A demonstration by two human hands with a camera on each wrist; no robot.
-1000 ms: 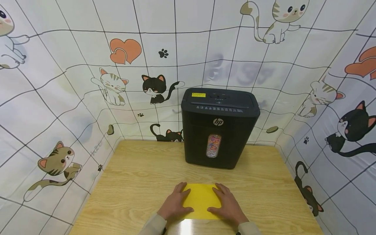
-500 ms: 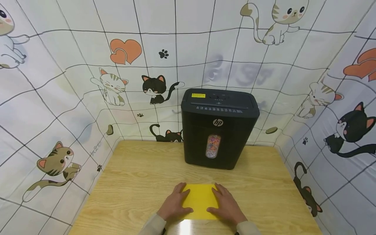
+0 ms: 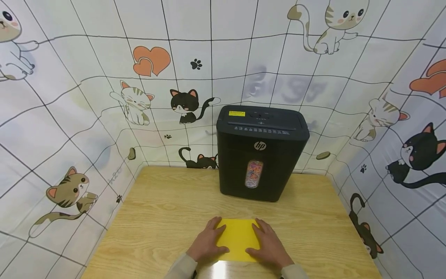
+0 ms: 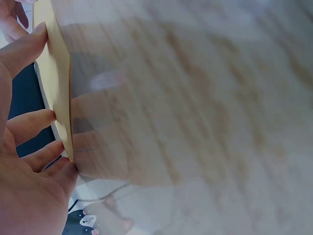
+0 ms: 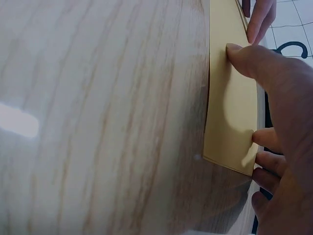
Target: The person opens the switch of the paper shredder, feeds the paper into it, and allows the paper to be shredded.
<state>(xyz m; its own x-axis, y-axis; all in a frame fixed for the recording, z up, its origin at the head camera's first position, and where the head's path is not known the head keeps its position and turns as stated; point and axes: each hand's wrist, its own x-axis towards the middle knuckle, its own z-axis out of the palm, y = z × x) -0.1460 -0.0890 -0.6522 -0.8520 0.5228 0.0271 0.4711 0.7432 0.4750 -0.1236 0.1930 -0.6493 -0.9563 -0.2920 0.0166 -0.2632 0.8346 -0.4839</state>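
A yellow rectangular sheet of paper (image 3: 239, 238) lies flat on the wooden table (image 3: 156, 217) near its front edge. My left hand (image 3: 208, 241) rests at the sheet's left side with its fingers spread, the thumb lying over the near left part. Mirroring it, my right hand (image 3: 270, 243) rests at the right side with thumb and fingers apart. In the left wrist view, the thumb and fingertips touch the pale yellow paper (image 4: 56, 78). The right wrist view has the thumb on top of the paper (image 5: 234, 107) and the other fingertips along its far edge.
Behind the paper, toward the back of the table, stands a black HP paper shredder (image 3: 237, 162) with a feed slot on top and a window showing colourful shreds. White cloth walls (image 3: 104, 162) printed with cats and grid lines enclose the table on three sides.
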